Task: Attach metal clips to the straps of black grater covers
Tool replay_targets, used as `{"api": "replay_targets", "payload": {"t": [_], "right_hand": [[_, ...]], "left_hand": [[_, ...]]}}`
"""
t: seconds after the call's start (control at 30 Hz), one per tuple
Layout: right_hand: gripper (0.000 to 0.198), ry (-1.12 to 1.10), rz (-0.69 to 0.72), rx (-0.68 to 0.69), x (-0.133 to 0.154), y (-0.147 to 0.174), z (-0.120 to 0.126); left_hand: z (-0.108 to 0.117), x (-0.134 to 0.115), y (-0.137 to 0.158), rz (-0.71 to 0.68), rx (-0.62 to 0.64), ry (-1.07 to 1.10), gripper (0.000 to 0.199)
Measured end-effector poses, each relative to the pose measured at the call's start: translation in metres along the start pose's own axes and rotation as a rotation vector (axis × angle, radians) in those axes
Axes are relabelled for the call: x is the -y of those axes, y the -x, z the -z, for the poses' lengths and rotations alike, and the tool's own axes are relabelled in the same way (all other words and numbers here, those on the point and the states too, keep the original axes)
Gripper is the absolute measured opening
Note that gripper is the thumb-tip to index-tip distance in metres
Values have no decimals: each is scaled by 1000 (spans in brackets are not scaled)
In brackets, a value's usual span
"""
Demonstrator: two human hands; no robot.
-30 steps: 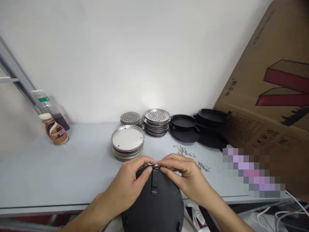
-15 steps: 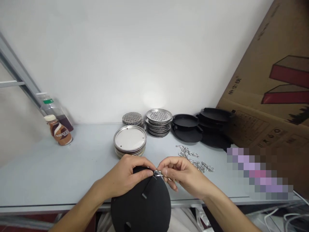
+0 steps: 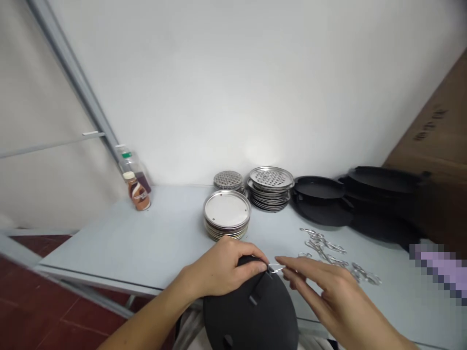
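Observation:
My left hand (image 3: 226, 267) grips the upper edge of a round black plate (image 3: 270, 318), tilted upright over my lap at the table's front edge. A strap-like black piece (image 3: 256, 294) runs across its face. At the plate's top edge hangs a thin metal wire clip (image 3: 276, 268), one end against my left thumb tip. My right hand (image 3: 328, 289) has its fingers fairly straight, with the fingertips closed around the clip's other end. Several similar loose wire clips (image 3: 319, 245) lie on the table beyond my right hand.
Stacked plain metal discs (image 3: 226, 209), perforated metal discs (image 3: 272, 177) and smaller patterned discs (image 3: 228, 180) stand behind my hands. Black pans (image 3: 321, 187) pile up at the right, by a cardboard box (image 3: 438, 131). Two bottles (image 3: 137, 192) stand at the table's (image 3: 156, 233) left.
The view has swung left, so everything sits further right. My right-hand fingers, curled around the clip before, are now straighter, with the hand further back from it. My left hand keeps its grip.

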State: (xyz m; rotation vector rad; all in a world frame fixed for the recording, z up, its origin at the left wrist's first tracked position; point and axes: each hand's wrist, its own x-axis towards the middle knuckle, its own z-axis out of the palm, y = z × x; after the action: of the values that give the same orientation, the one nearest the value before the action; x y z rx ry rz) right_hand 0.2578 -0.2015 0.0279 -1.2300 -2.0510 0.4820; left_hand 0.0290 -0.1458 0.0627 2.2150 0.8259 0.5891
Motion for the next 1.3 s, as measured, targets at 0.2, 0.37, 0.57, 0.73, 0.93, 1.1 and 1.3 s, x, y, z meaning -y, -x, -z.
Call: {"api": "replay_targets", "payload": {"t": [0.2, 0.37, 0.57, 0.73, 0.93, 1.1, 1.3], "right_hand": [[22, 172, 225, -139, 3, 0, -14], [19, 289, 209, -218, 17, 3, -20], [20, 432, 256, -330, 22, 1, -33], [23, 414, 245, -354, 21, -1, -41], [43, 96, 201, -302, 26, 5, -41], [43, -199, 129, -176, 25, -3, -30], [27, -656, -183, -208, 25, -8, -40]], "left_hand": [[3, -4, 1, 15, -11, -20, 20], [5, -5, 0, 44, -3, -26, 18], [4, -4, 0, 83, -8, -10, 16], [2, -5, 0, 142, -17, 44, 21], [-2, -13, 13, 176, -53, 62, 31], [-10, -11, 17, 241, -54, 83, 29], [-15, -6, 16, 359, -51, 152, 40]]}}
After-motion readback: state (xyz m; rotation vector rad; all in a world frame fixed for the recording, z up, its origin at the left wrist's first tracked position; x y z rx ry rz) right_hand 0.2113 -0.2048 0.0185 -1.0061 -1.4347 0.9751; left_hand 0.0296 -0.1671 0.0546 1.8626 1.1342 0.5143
